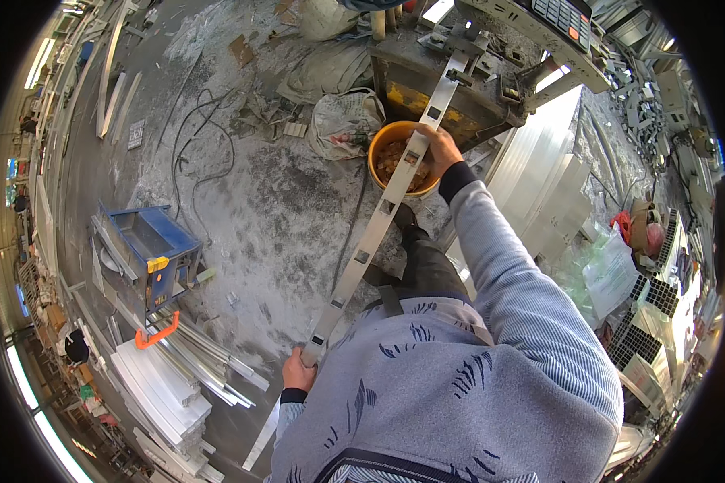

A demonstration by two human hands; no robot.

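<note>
A long silvery metal bar [374,232] with square cutouts along its face slants from my body up to a worn machine bench [395,68]. Around its near end, low in the view, my left hand [300,371] is closed. Farther up, my right hand [441,150] grips the same bar from its right side, fingers partly hidden. The bar's far end lies at a metal fixture [467,39] on the bench. Under the bar, beside my right hand, stands an orange-yellow bucket [395,128] with brownish pieces inside.
A calculator [568,18] rests on the bench's upper ledge. Pale sacks [342,121] and a dark cable [177,145] lie on the dusty floor. A blue metal machine [163,229] and stacked profiles [157,386] stand left. More long profiles [540,173] lie right.
</note>
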